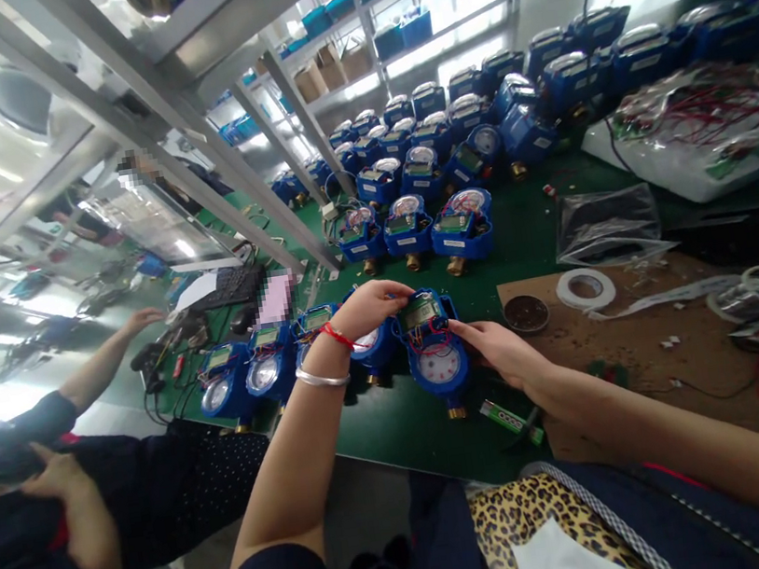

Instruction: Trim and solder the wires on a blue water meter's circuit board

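Fingers (395, 294) of the left hand (370, 309) bend close together over the upper left corner of an open blue meter (442, 365); those of the right hand (501, 347) reach its right side. Whether either set pinches anything, I cannot tell. Hands on opposite sides probably keep the meter from turning on the table (371, 427). It lies face up, leaving display (421, 313) and wires (434, 341) exposed. Left of the meter, similar units (265, 371) form a row, seemingly parked within reach; right of it, a tape roll (587, 303) lies apparently handy.
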Motion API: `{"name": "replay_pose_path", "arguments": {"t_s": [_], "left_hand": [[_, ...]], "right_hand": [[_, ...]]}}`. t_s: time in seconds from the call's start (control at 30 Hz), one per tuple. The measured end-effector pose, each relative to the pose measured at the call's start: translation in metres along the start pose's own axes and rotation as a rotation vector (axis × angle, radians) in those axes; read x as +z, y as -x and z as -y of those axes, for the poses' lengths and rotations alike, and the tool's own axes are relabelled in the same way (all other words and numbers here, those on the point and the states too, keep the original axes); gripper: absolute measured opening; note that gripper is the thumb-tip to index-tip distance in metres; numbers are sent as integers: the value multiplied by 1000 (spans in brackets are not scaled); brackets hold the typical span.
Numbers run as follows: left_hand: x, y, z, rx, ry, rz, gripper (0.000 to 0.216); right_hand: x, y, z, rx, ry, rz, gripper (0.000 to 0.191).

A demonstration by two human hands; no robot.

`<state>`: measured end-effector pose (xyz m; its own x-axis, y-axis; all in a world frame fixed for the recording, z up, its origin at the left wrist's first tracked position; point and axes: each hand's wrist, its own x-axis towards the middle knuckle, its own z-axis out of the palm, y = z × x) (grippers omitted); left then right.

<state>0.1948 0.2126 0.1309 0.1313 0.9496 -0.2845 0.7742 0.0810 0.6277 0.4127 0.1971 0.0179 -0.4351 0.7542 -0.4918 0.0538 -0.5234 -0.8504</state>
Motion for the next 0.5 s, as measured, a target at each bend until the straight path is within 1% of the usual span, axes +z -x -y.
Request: {"name": "replay_pose_path", "arguments": {"t_s": [0.27, 0.4, 0.5], "left_hand": [[10, -3, -23, 57, -277, -44, 27], [15, 1, -28, 118, -394, -53, 26], [21, 5, -27, 189, -416, -79, 27]], "right_hand": [[-1, -1, -2, -13, 17, 3, 37], [0, 1, 0, 0, 16, 5, 35], [1, 2, 2, 8, 1, 8, 34]]}}
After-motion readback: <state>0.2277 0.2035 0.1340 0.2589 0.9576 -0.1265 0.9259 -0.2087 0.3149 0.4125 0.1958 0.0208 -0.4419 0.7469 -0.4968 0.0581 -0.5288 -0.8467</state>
